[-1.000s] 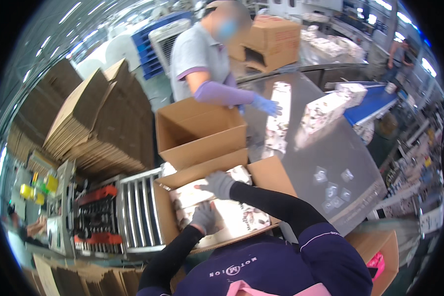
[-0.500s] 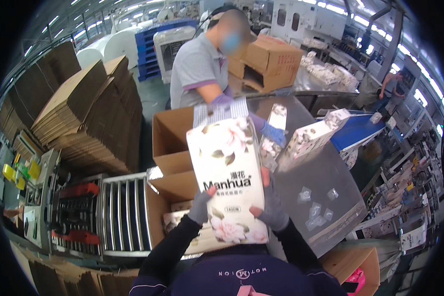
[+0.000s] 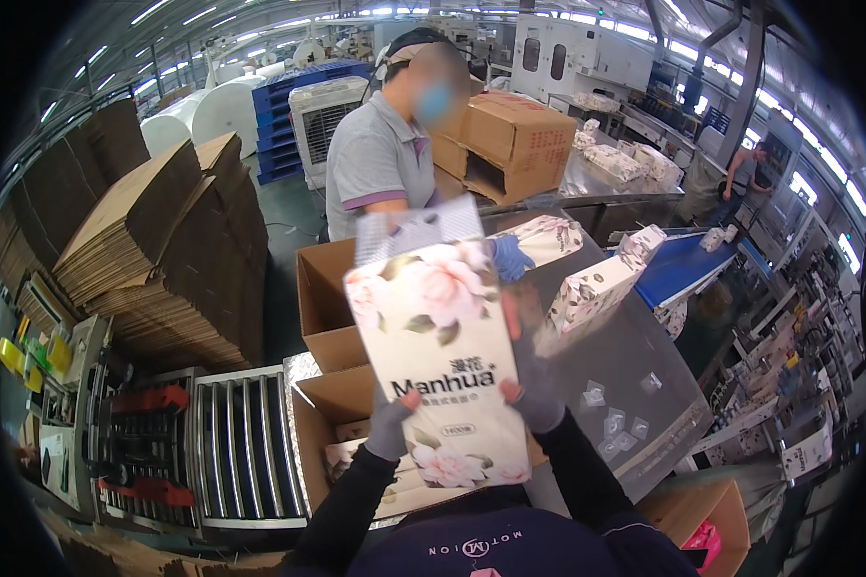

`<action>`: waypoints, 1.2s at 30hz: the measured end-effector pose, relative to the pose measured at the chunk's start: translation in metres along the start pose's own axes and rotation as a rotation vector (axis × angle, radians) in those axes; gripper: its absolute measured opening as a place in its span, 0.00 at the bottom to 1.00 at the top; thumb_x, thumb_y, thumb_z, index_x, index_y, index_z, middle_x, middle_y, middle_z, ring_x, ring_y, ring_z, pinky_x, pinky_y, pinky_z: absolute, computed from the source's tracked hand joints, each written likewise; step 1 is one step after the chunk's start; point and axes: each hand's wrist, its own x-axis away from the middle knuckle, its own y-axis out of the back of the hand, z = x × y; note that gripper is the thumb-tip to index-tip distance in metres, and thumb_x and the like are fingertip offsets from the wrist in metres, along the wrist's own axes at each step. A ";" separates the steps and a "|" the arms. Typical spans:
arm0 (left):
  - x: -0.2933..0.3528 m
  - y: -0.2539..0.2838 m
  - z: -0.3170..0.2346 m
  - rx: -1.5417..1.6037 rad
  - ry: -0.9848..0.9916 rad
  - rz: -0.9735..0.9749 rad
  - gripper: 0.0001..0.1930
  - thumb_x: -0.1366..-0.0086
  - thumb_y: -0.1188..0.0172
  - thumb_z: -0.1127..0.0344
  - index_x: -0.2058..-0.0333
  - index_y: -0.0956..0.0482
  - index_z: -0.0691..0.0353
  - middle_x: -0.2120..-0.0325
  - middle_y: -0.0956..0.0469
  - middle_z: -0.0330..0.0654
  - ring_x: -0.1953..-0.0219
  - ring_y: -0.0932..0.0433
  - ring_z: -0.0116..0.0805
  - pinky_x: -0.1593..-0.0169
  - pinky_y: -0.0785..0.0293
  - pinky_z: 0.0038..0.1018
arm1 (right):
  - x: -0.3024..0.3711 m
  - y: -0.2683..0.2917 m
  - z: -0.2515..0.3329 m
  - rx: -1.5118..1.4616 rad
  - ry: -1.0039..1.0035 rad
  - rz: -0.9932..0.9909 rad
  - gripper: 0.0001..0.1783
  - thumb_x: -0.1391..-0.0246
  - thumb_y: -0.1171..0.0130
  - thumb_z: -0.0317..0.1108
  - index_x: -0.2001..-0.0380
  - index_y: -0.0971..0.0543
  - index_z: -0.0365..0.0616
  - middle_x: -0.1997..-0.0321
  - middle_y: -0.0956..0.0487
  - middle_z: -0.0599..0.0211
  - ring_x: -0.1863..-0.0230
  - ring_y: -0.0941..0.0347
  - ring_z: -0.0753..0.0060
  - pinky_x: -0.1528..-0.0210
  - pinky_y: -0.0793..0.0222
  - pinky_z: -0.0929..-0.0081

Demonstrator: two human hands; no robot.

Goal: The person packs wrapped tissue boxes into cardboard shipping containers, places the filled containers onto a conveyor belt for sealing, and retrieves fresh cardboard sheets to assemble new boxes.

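From where I stand, the left hand [image 3: 392,430] and right hand [image 3: 539,402] grasp 1 floral pack [image 3: 441,361] by its sides, thumbs on its front, before the chest. Other packs [image 3: 344,456] already lie inside the near carton [image 3: 340,394], their number hidden; 2 more [image 3: 595,291] remain on the metal table [image 3: 635,348].

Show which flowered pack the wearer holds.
The raised pack, between left hand and right hand; another pack by the co-worker's glove and a long pack near the belt are on the table.
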 end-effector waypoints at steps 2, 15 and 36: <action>-0.003 0.010 -0.015 -0.030 -0.073 -0.078 0.36 0.41 0.37 0.67 0.37 0.42 0.66 0.48 0.26 0.52 0.47 0.23 0.47 0.45 0.24 0.42 | 0.015 -0.017 -0.008 -0.015 -0.006 0.054 0.55 0.44 0.44 0.58 0.28 0.58 0.37 0.23 0.59 0.45 0.23 0.64 0.47 0.25 0.64 0.60; 0.006 0.050 0.015 -0.105 -0.147 0.101 0.42 0.39 0.34 0.49 0.33 0.45 0.61 0.39 0.33 0.44 0.41 0.29 0.43 0.40 0.28 0.42 | 0.082 -0.015 0.015 0.220 -0.108 -0.082 0.57 0.53 0.31 0.50 0.28 0.52 0.41 0.33 0.42 0.47 0.32 0.44 0.48 0.32 0.48 0.60; 0.038 0.009 -0.006 -2.177 -0.242 0.584 0.65 0.69 0.24 0.37 0.37 0.42 0.72 0.58 0.31 0.51 0.56 0.31 0.49 0.51 0.38 0.42 | 0.097 -0.041 -0.037 0.967 0.016 0.398 0.44 0.45 0.51 0.67 0.31 0.39 0.55 0.33 0.36 0.51 0.41 0.34 0.56 0.42 0.45 0.57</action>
